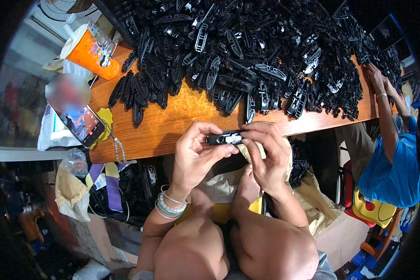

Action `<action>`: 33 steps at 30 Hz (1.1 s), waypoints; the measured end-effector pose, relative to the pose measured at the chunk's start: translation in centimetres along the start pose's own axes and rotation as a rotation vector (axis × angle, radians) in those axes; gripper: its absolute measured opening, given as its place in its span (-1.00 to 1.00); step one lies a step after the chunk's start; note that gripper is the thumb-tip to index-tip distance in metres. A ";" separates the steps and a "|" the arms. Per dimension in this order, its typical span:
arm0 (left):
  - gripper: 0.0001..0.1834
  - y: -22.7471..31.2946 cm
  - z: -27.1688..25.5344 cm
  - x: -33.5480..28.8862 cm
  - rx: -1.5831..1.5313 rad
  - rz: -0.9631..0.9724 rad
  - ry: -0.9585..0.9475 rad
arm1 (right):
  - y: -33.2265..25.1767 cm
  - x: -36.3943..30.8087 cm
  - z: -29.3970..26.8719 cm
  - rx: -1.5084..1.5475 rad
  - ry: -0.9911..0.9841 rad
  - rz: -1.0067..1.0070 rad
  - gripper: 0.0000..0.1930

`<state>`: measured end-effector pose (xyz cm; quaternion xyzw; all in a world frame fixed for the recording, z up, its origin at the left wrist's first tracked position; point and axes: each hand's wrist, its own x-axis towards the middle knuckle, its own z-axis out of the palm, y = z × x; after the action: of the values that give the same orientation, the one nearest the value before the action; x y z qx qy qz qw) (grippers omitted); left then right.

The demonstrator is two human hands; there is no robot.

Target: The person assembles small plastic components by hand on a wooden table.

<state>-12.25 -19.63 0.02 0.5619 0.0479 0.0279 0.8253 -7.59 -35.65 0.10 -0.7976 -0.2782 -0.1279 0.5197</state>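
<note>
wooden table [165, 133] is carrying heaped black plastic parts [238, 70] toward its far edge; by its near edge, left hand [194, 153] and right hand [267, 155] are pinching one black-and-silver piece [225, 138], its long axis running crosswise between them, neither being nearer.

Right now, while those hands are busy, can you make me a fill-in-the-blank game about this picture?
1. The left hand and right hand hold a small part whose body is coloured ____.
2. The beaded bracelet circles the person's own ____ wrist.
3. The body of the cup is coloured ____.
4. The co-worker's shirt is coloured ____.

Missing words: black; left; orange; blue.
</note>
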 end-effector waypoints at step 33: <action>-0.83 0.3 -1.1 5.5 0.891 0.456 0.039 | 1.5 -0.1 -1.5 0.204 -0.318 0.428 -0.88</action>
<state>-6.88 -17.97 -0.37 0.8554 -0.0535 0.1947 0.4771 -6.66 -37.43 -0.42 -0.7919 -0.1928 0.1401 0.5622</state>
